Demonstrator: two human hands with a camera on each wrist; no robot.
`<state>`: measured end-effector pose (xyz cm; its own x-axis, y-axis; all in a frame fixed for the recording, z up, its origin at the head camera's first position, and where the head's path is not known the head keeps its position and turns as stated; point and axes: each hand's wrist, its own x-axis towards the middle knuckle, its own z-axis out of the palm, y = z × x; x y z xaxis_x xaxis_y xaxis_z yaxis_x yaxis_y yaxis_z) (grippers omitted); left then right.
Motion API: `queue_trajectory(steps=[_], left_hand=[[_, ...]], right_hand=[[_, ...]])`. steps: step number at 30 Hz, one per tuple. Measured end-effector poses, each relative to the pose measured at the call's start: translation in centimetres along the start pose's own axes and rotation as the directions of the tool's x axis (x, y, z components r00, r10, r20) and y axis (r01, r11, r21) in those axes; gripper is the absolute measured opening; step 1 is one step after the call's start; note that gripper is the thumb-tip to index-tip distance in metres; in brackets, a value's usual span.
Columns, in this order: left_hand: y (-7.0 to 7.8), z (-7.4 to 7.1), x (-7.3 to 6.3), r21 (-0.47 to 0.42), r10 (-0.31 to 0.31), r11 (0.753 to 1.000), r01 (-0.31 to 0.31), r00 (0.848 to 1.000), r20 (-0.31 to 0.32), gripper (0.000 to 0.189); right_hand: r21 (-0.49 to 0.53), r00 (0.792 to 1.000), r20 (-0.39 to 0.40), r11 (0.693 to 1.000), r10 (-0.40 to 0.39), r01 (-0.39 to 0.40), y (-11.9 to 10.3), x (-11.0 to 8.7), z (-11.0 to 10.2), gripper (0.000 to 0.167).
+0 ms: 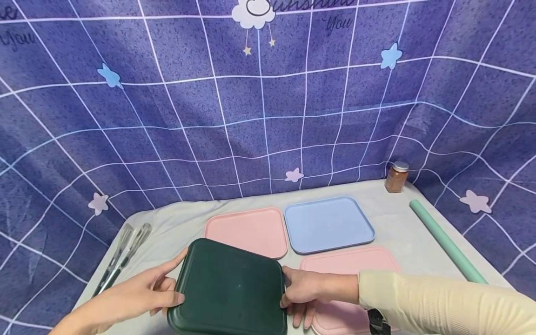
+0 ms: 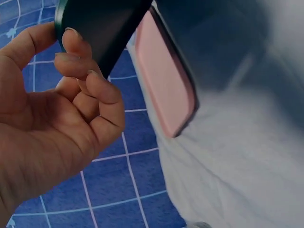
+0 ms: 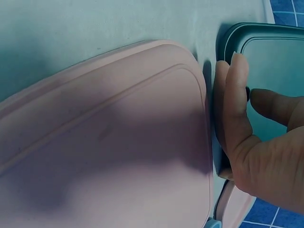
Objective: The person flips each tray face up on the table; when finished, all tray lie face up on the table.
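A dark green rectangular tray point(image 1: 234, 288) is held between both hands at the front left of the table, tilted and overlapping the back-left pink tray point(image 1: 249, 232) in the head view. My left hand point(image 1: 148, 291) pinches its left edge, thumb on the near face; in the left wrist view the other fingers curl beneath its corner. My right hand point(image 1: 305, 291) grips the right edge, with thumb and fingers point(image 3: 236, 95) on either side of the rim. Beside that hand lies another pink tray point(image 3: 123, 142), partly hidden by the right forearm in the head view.
A light blue tray point(image 1: 328, 224) lies at the back, right of the pink one. Metal tongs point(image 1: 125, 253) rest along the left edge. A lidded jar with brown contents point(image 1: 397, 177) stands at the back right corner, near a mint-green tube point(image 1: 448, 242). Patterned blue cloth point(image 1: 268, 102) hangs behind.
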<state>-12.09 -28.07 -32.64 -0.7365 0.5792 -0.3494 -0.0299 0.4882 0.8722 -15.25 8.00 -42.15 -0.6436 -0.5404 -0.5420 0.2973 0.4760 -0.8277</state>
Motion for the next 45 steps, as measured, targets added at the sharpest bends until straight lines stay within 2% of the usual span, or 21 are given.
queue_trajectory(steps=[4, 10, 20, 26, 29, 33, 38, 42, 45], left_hand=[[1.0, 0.2, 0.0, 0.021, -0.025, 0.999, 0.025, 1.0, -0.016, 0.098], [2.2, 0.6, 0.1, 0.002, -0.071, 0.997, 0.071, 0.997, -0.027, 0.102], [3.3, 1.2, 0.2, 0.019, -0.059, 0.998, 0.06, 0.996, -0.064, 0.105], [3.4, 1.4, 0.5, -0.02, -0.053, 0.998, 0.052, 0.996, -0.074, 0.104], [3.6, 1.5, 0.6, -0.025, -0.072, 0.997, 0.07, 0.994, -0.081, 0.105], [4.2, 1.9, 0.6, -0.007, -0.101, 0.995, 0.101, 0.988, -0.113, 0.107], [5.0, 2.4, 1.1, 0.009, -0.118, 0.993, 0.12, 0.983, -0.144, 0.107], [5.7, 2.8, 1.3, 0.006, -0.103, 0.994, 0.105, 0.983, -0.153, 0.106], [6.3, 3.1, 1.5, -0.006, -0.094, 0.996, 0.094, 0.983, -0.157, 0.108]], right_hand=[[0.014, 1.0, 0.002, 1.0, 0.009, -0.009, -0.1, 0.0, 0.1, 0.095], [0.018, 1.0, -0.002, 1.0, 0.006, -0.006, -0.3, -0.1, 0.1, 0.095], [0.003, 1.0, 0.002, 1.0, -0.004, 0.004, -0.2, -0.1, 0.0, 0.096], [-0.03, 1.0, -0.003, 1.0, 0.005, -0.005, -0.7, -0.4, -1.0, 0.098], [-0.068, 0.999, -0.028, 0.998, -0.018, 0.017, -2.3, -0.7, -1.3, 0.096], [-0.115, 0.997, -0.042, 0.991, -0.07, 0.065, -6.1, -1.4, -1.3, 0.094], [-0.154, 0.991, -0.021, 0.98, -0.132, 0.127, -10.9, -2.0, -0.4, 0.095], [-0.189, 0.986, 0.008, 0.968, -0.165, 0.164, -13.9, -2.5, 0.6, 0.095], [-0.218, 0.981, 0.024, 0.957, -0.192, 0.193, -15.4, -2.8, 1.3, 0.075]])
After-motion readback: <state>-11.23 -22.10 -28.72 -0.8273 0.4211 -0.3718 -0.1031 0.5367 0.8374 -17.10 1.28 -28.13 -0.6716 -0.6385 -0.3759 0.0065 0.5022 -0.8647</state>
